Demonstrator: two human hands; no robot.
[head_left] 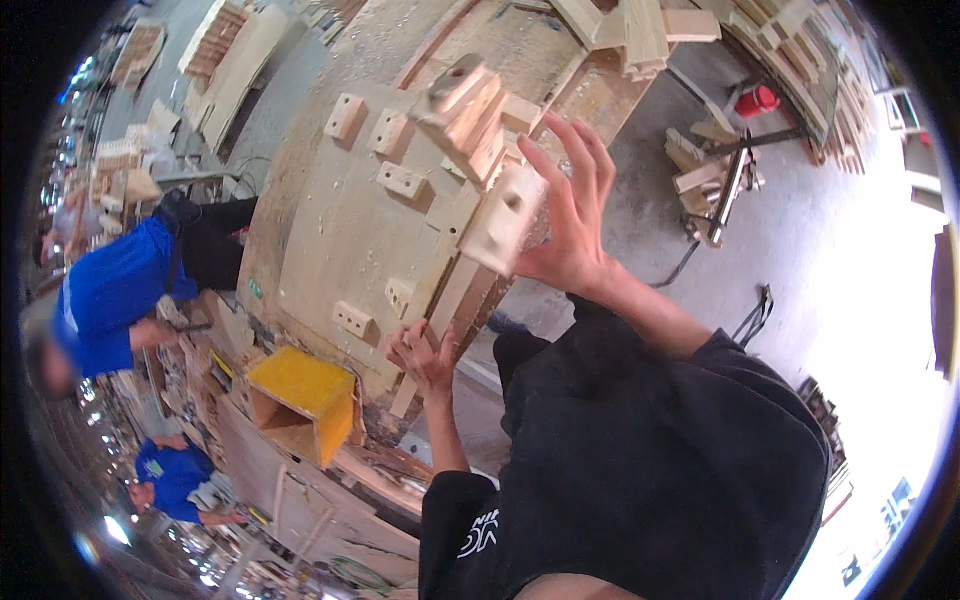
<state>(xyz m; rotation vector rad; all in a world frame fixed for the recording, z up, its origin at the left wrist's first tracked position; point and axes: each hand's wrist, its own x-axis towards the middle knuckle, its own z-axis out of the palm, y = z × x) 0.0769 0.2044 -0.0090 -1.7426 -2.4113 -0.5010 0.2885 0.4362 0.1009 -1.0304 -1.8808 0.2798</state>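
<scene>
My right hand (572,205) grips a pale wooden block (505,218) between thumb and fingers, its face showing a round hole. The block is held over the edge of a work board (345,225), slightly blurred. Lower down, at the same edge, my left hand (425,360) has loosely bent fingers apart, close to a wooden strip (455,297); nothing shows in its grasp. Just beyond it sits a small drilled block (398,295), with another drilled block (352,319) to its left. A stack of wooden blocks (468,115) rises beyond my right hand.
Several drilled blocks (402,181) lie across the board. A yellow-topped, open-ended box (305,385) stands at the lower left. Two people in blue shirts (120,290) are on the left. Lumber (640,35) lies at the far end; a clamp with wood pieces (730,190) is on the right.
</scene>
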